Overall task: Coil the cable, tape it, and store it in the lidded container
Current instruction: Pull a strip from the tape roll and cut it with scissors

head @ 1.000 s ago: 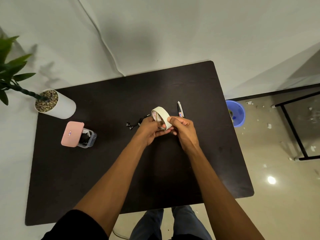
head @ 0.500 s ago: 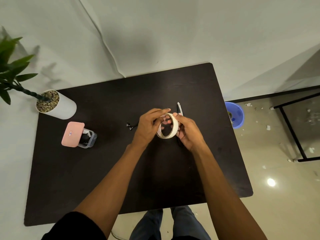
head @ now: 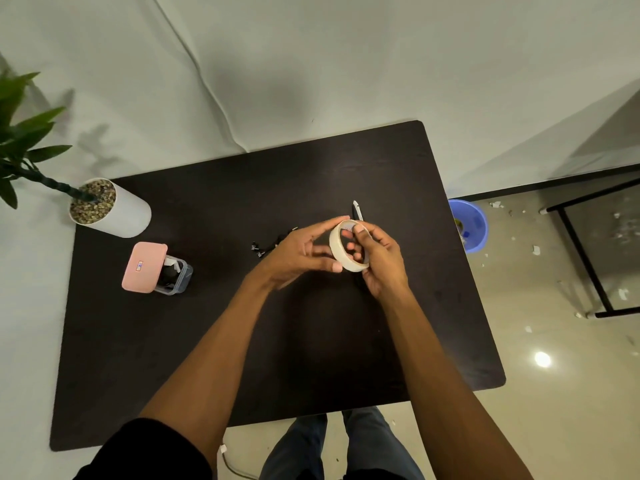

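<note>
Cable is lying loose on the dark surface, a thin black tangle near the middle, partly hidden behind the left hand and not being touched by either hand. Both hands are hovering above the surface around a cream tape roll, which is standing on edge in the air with its opening facing the camera. The right hand is grasping the roll, its thumb lying over the upper rim and its fingers curling through the hole. The left hand is staying released: its fingers are stretching nearly straight, the forefinger is reaching along the roll's top edge, and the thumb tip is pressing against the outer band near the bottom.

A slim tool with a pale tip is poking out just beyond the roll, resting on the surface; what kind of tool it is cannot be told. Well to the left, the clear container is sitting on the surface with its pink lid on and some dark and white items showing inside. Behind it, at the far left corner, a white plant pot topped with pebbles is standing. A blue bucket is sitting on the floor just beside the surface's right edge.
</note>
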